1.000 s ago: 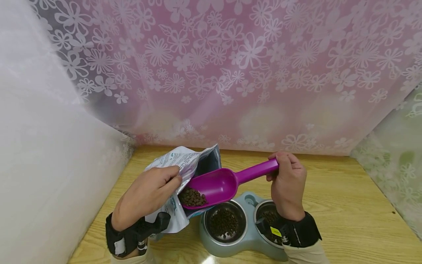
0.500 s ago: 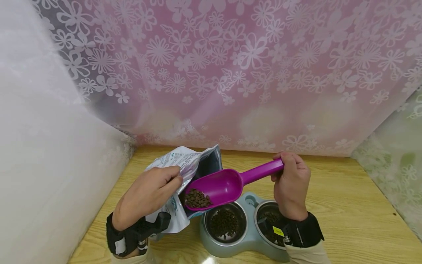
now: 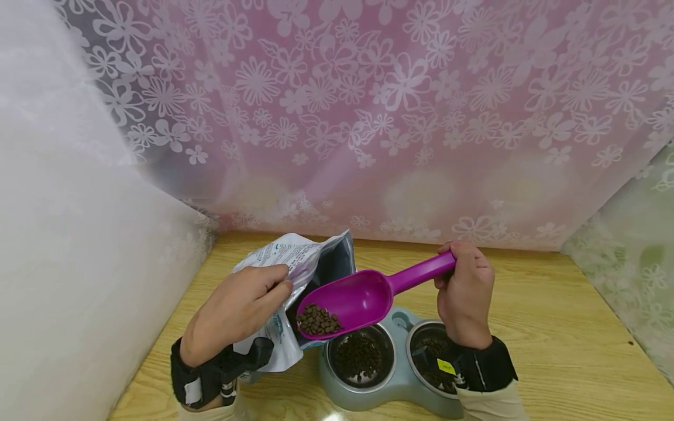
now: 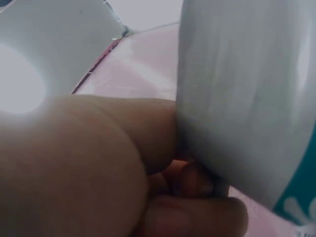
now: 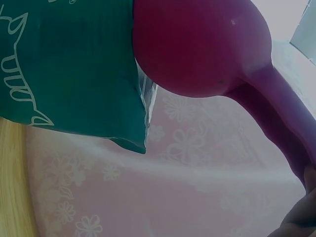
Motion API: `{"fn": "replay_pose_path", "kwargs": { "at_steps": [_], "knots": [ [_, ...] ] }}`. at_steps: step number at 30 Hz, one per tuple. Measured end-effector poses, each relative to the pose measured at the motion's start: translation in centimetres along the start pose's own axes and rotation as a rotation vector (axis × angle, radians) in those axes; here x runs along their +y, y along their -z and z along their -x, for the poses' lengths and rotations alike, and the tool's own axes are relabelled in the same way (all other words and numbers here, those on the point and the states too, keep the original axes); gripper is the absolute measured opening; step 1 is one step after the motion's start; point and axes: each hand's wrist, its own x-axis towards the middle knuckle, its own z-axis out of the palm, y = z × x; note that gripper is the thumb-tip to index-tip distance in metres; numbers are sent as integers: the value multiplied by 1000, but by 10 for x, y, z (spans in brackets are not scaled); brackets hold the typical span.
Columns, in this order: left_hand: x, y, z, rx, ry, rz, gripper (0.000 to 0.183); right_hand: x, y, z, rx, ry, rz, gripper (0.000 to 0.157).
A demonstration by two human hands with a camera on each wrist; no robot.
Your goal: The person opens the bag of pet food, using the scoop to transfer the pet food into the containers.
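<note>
My left hand [image 3: 239,310] pinches the edge of a silver foil pet food bag [image 3: 279,252], whose mouth gapes toward the right. In the right wrist view the bag's teal printed side shows. My right hand [image 3: 466,292] grips the handle end of a purple scoop [image 3: 363,298]. The scoop's tip sits in the bag's mouth, tilted down to the left, with a small heap of brown kibble [image 3: 317,320] at that end. Below stands a blue-grey double pet bowl [image 3: 392,380]. Kibble [image 3: 359,354] covers the bottom of its left steel bowl, and the right bowl holds some too.
Everything is over a wood-grain table [image 3: 568,327]. A pink floral curtain [image 3: 368,146] hangs behind it, with a white sheet [image 3: 79,234] at the left and a green floral one [image 3: 632,257] at the right. The right wrist partly covers the right bowl.
My right hand has drawn the scoop a little to the right, so more of its load of kibble shows outside the bag. My left hand and the bag have barely moved.
</note>
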Motion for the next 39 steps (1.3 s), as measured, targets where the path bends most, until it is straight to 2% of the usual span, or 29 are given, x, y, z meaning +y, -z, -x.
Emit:
{"fn": "replay_pose_path", "kwargs": {
  "at_steps": [14, 25, 32, 39],
  "knots": [
    [-1, -1, -2, -17, 7, 4, 36, 0, 1, -1, 4, -21, -8, 32],
    [-2, 0, 1, -20, 2, 34, 36, 3, 4, -2, 39, -36, -10, 32],
    [-3, 0, -2, -15, -15, 6, 35, 1, 15, -12, 81, -25, -11, 30],
    [-1, 2, -1, -15, -18, 18, 35, -2, 18, -21, 72, -29, -15, 30]
  ]
}}
